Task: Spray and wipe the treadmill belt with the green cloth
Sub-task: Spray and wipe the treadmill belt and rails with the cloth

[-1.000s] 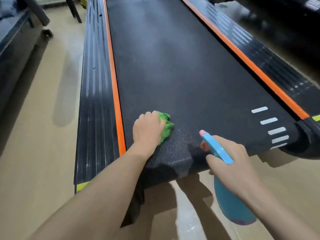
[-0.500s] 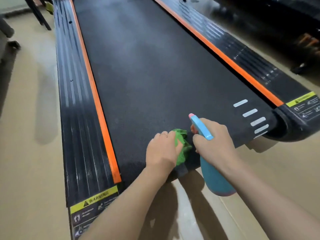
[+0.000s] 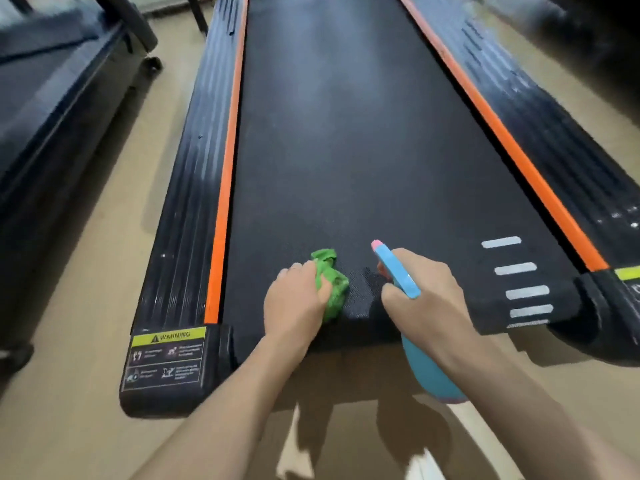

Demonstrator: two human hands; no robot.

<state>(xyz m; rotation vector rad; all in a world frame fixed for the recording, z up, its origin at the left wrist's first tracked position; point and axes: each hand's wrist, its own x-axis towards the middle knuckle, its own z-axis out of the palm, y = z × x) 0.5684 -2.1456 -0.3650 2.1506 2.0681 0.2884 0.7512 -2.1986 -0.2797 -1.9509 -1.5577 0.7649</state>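
While left hand (image 3: 298,303) presses bunched green cloth (image 3: 330,284) on treadmill belt (image 3: 346,133) near rear edge, wiping step in hand, I judge. Right hand (image 3: 426,303) clenched round blue spray bottle (image 3: 398,271), nozzle aimed up belt. Next: sweep cloth sideways, then spray further up. Belt black, textured, faint damp sheen.

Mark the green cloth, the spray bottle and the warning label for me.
green cloth (image 3: 333,285): head view, bunched middle by the left hand.
spray bottle (image 3: 429,370): head view, blue body below the right hand.
warning label (image 3: 169,337): head view, yellow strip.
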